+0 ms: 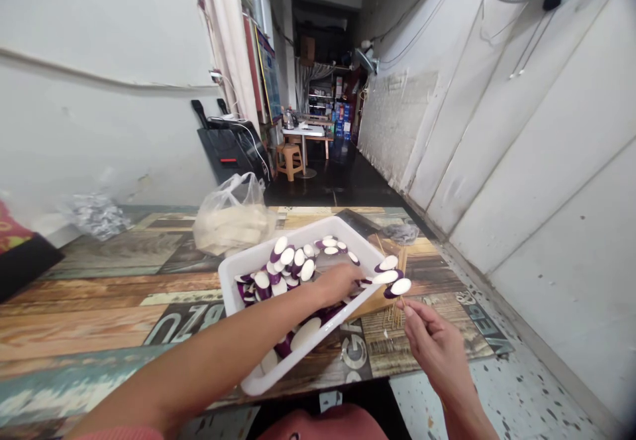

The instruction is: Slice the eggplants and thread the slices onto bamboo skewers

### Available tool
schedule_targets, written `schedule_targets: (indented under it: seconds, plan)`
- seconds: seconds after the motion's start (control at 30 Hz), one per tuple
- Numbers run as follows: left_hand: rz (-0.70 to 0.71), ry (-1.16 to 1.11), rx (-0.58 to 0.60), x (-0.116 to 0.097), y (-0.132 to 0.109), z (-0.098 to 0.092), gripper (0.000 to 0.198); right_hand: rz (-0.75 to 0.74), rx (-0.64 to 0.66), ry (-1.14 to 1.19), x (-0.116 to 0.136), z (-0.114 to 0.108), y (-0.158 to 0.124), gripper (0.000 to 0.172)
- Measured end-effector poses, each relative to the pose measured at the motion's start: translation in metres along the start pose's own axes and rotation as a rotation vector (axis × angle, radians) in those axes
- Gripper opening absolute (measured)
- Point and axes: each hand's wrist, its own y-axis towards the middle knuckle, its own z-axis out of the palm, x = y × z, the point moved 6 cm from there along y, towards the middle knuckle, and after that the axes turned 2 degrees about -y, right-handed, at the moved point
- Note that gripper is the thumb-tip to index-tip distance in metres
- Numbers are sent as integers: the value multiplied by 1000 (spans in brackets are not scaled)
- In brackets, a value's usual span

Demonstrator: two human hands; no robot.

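My right hand (437,344) pinches the lower end of a thin wooden skewer, to the right of the tub. Several oval eggplant slices (400,287), white with purple skin, are threaded on it, close to the tub's right rim. My left hand (340,283) reaches over the white plastic tub (271,380) with its fingers curled downward at the right side. What those fingertips hold, if anything, is hidden. More eggplant slices (262,281) fill the tub, some standing in skewered clusters on the left, others lying loose beneath my left forearm.
Bare wooden skewers (396,317) lie in a bundle right of the tub. Behind it sit a clear plastic bag (233,221) with pale contents and a crumpled grey bag (401,232). The patterned tabletop (189,281) ends beside the right wall. A stool (289,162) stands farther back.
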Motion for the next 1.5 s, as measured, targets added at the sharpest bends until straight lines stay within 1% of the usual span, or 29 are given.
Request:
schedule_targets:
  seconds: [0.07,0.1,0.17,0.23,0.3,0.37,0.47,0.53,0.57,0.67,0.77,0.87,0.97,1.03,1.17,1.2,1.33,1.4,1.5]
  plan:
    - [22,0,-43,-2,4,-8,16,28,16,18,-3,1,-1,35]
    - [7,-22,-80,-2,7,-14,14,36,20,23,-3,1,-1,36]
    - [-113,-183,-171,1,10,-27,11,56,34,44,-4,4,-2,38]
    - [-226,-424,-223,3,9,-36,12,81,58,64,-4,7,-3,39]
    - [-290,-676,-218,2,8,-40,11,100,81,65,-4,10,-5,39]
    - [-321,-884,-198,0,7,-41,6,104,102,58,-4,13,-6,40]
    - [-301,-1043,-211,-2,7,-44,5,84,123,60,-5,17,-8,38]
    - [-281,-1074,-207,-2,7,-45,7,90,133,61,-7,19,-9,37]
    - [-279,-1074,-193,-2,7,-44,13,99,134,60,-9,20,-9,36]
    - [-289,-1001,-150,-2,6,-42,30,111,136,67,-12,22,-8,34]
    - [-276,-949,-150,-5,6,-41,36,105,139,79,-12,23,-7,33]
    - [-285,-1005,-161,-7,5,-39,34,106,139,72,-11,23,-9,34]
    - [-360,-996,-174,-2,3,-37,23,110,147,67,-9,23,-12,35]
    - [-384,-1009,-181,1,3,-36,17,109,152,72,-9,24,-13,35]
    - [-406,-1094,-131,0,4,-33,18,108,151,87,-14,24,-12,33]
    - [-416,-1078,-137,0,4,-34,19,108,149,88,-15,24,-11,33]
    - [-428,-897,-246,2,2,-44,24,111,150,74,-18,23,-10,33]
    - [-424,-900,-205,1,3,-43,23,115,152,67,-16,23,-11,34]
    - [-444,-992,-116,1,3,-37,21,125,157,74,-12,23,-12,35]
